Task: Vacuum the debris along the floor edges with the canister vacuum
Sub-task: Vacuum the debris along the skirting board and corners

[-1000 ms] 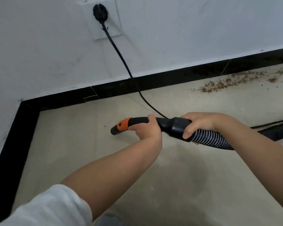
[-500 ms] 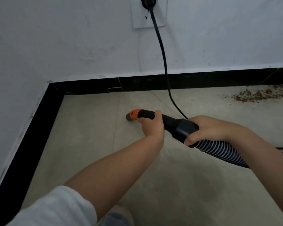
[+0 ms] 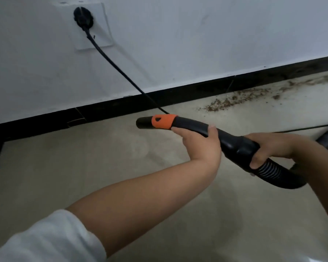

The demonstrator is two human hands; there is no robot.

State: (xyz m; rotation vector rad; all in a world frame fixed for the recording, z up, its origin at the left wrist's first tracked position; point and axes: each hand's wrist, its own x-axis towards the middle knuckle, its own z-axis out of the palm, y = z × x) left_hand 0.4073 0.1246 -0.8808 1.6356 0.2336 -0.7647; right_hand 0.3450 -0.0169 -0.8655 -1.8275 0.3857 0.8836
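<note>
Fingers of our left hand point(image 3: 199, 141) are curled round the black vacuum handle point(image 3: 193, 125) just behind its orange collar point(image 3: 164, 121), with the thumb tip showing over the top. Our right hand point(image 3: 273, 146) grips the thick black cuff point(image 3: 239, 147) where the handle meets the ribbed hose point(image 3: 269, 170), thumb wrapped round the near side, the other fingers hidden behind it. Both hands hold the handle in the air above the floor, its open black tip point(image 3: 143, 123) pointing left towards the wall.

The handle is a curved, glossy black tube; the orange collar has a small dark opening in its side. The hose is black with pale ribs, bends down under our right wrist and runs off to the right, where a further stretch of it lies on the floor at the frame's edge.

Of the room, we see most of all a white wall point(image 3: 178, 35), marked with faint scuffs. Below us lies a pale, dull floor point(image 3: 83, 167). A black skirting board point(image 3: 110, 108) runs along the foot of the wall and turns a corner at the left. Brown debris point(image 3: 233, 102) lies scattered on the floor just beside the skirting, to the right of the handle's tip and well apart from it. A black power cord point(image 3: 121, 70) slopes down from a plug point(image 3: 82, 17) in a white socket plate point(image 3: 102, 33) and passes behind the handle. A white sleeve point(image 3: 45, 241) covers our upper left arm.
</note>
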